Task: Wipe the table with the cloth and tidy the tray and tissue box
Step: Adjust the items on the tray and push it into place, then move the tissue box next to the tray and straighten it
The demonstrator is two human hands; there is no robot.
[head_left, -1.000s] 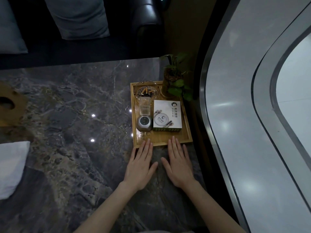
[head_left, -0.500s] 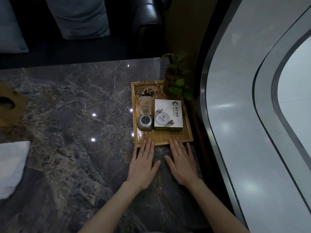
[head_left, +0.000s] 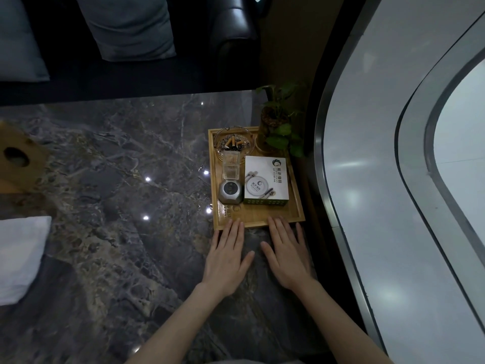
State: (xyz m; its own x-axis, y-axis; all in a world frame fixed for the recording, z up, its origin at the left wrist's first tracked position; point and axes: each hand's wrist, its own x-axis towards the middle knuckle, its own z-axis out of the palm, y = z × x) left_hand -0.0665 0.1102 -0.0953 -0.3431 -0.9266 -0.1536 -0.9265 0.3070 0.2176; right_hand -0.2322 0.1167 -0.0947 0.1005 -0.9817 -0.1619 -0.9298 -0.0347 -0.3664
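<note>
Wooden tray (head_left: 296, 206) — full, square-set

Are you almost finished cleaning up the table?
Partly, it seems. Wiping looks finished or paused: the folded white cloth lies untouched at the dark marble table's left edge. In hand now: the left hand and right hand lie flat, fingers against the bamboo tray's near rim. Left: the wooden tissue box, sitting askew far left.

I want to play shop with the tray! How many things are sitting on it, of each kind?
Ashtray: 1
Clear toothpick holder: 1
Grey round gadget: 1
White box: 1
Total on the wooden tray: 4
</note>
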